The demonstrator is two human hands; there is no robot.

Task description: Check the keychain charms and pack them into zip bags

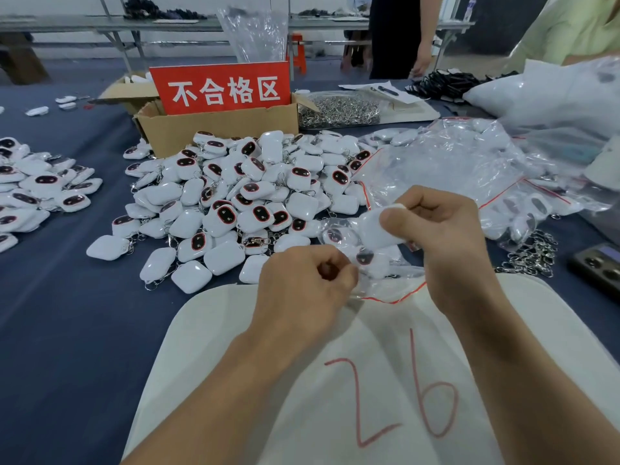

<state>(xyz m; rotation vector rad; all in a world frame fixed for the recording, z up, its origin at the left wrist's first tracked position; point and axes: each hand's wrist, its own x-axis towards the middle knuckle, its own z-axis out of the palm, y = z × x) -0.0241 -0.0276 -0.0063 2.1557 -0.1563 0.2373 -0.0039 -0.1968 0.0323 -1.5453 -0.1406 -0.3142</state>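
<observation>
A big heap of white keychain charms [235, 196] with dark red-rimmed faces lies on the blue table. My right hand [446, 229] pinches one white charm [375, 229] just above a clear zip bag [392, 280] with a red seal line. My left hand [302, 290] pinches the bag's near edge at its opening. A few charms show through the bag's plastic. The bag rests partly on a white cloth [369, 380] marked "26" in red.
A cardboard box [218, 129] with a red sign stands behind the heap. More charms [37, 186] lie at the left. Empty and filled zip bags [469, 169] pile at the right, with metal clasps [533, 256] and a dark device [597, 266]. People stand at the far side.
</observation>
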